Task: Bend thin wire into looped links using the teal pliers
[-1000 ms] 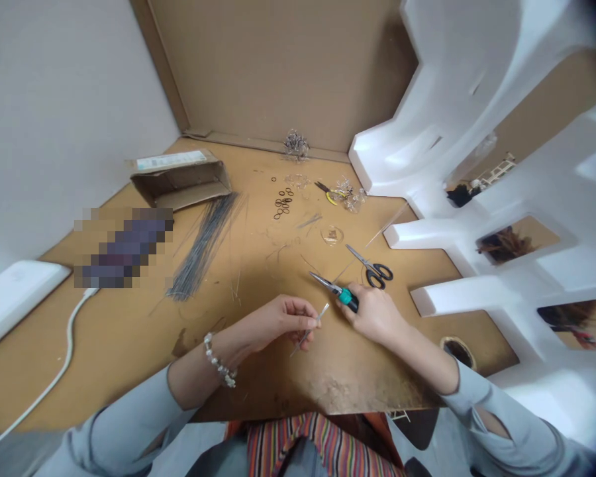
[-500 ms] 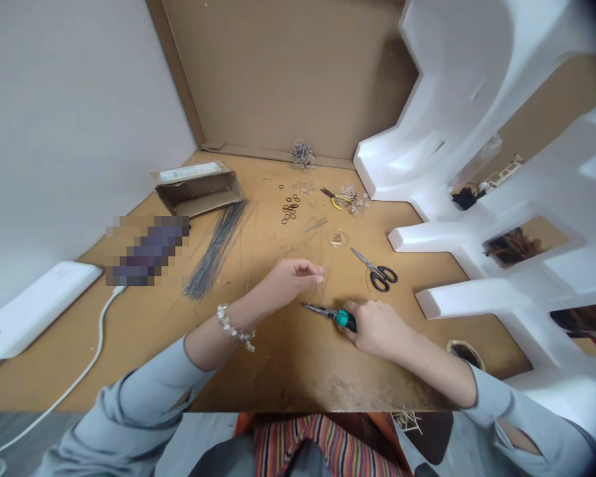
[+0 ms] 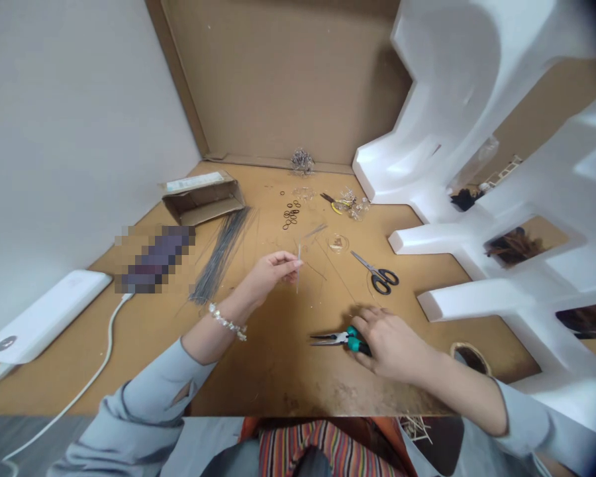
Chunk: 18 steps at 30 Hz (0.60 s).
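Observation:
My left hand (image 3: 273, 273) is closed in a pinch, with a thin, pale, see-through strip (image 3: 298, 283) upright between thumb and fingertips. The strip is too fine to name exactly; it may be wire. To the right and nearer the table's front, my right hand (image 3: 390, 341) grips the teal and black handles of needle-nose pliers (image 3: 334, 338). Their jaws point left, slightly parted, with nothing visible between them. A fine wire (image 3: 338, 273) slants across the table between my hands. Scissors with black handles (image 3: 383, 281) lie beyond my right hand.
Left of centre lies a bundle of grey wires (image 3: 218, 260), beside an open cardboard box (image 3: 206, 202). Dark rings (image 3: 291, 216), yellow-handled cutters (image 3: 334, 203) and tangled wire pieces (image 3: 355, 204) lie farther back. A tape roll (image 3: 469, 358) and white moulded panel (image 3: 451, 306) stand right.
My left hand has shifted left, and a pale strip now shows upright in its pinch. The pliers have moved nearer the front edge and their jaws have parted; the right hand's grip looks looser.

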Each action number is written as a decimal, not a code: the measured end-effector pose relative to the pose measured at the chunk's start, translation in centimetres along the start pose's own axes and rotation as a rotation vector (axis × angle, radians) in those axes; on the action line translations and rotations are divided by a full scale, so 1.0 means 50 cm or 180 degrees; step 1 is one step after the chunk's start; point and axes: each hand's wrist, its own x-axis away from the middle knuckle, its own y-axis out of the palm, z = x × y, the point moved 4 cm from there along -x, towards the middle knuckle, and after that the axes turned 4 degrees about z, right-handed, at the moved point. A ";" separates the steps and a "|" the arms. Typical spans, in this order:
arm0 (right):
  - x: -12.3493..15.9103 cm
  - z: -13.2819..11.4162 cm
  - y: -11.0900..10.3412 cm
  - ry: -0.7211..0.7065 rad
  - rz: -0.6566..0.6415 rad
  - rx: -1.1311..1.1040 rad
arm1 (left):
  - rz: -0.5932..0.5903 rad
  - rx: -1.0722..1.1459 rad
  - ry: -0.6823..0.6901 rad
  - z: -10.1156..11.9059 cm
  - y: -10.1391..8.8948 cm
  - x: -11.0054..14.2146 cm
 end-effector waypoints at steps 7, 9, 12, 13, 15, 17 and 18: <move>0.018 -0.003 0.060 -0.0245 0.0451 0.0546 | 0.0133 0.0329 0.0009 -0.071 -0.012 -0.017; 0.019 0.000 0.062 -0.0315 0.0543 0.0525 | 0.0139 0.0340 0.0026 -0.075 -0.010 -0.017; 0.005 0.013 0.038 -0.0301 0.0594 0.0363 | 0.0162 0.0382 0.0052 -0.076 -0.008 -0.017; -0.007 0.019 0.024 -0.0169 0.0591 0.0320 | 0.0186 0.0392 0.0050 -0.077 -0.007 -0.017; -0.041 0.034 -0.002 0.0457 0.0585 0.0403 | 0.0253 0.0406 0.0025 -0.079 -0.007 -0.019; -0.081 0.036 -0.013 0.1082 0.0372 0.0618 | 0.0321 0.0419 0.0005 -0.081 -0.009 -0.022; -0.103 0.029 -0.013 0.1255 0.0284 0.0733 | 0.0345 0.0421 0.0009 -0.082 -0.011 -0.023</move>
